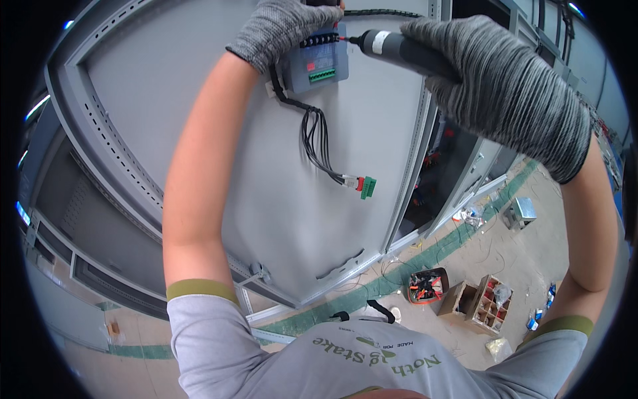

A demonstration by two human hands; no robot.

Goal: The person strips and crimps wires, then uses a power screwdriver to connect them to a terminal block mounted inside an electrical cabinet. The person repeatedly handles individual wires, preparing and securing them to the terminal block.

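Note:
In a grey knitted glove, my left hand (286,32) rests at the upper left of an electrical module (319,62) on the cabinet's metal panel; its fingers reach to a dark part at the top edge of the view, and its exact hold is hard to see. My right hand (503,90), gloved alike, grips a black cordless screwdriver (408,54). The tool's bit points left to the right end of the module's black terminal strip (320,39). A green terminal socket (322,75) sits lower on the module. Below hangs a wire bundle (315,134) ending in a green plug connector (368,187).
Perforated cabinet frame rails (112,154) flank the panel. On the floor at the lower right stand a tool bag (445,285) with orange-handled tools, a divided cardboard box (481,326) and a metal box (524,212). Loose wire scraps and plastic bags lie about.

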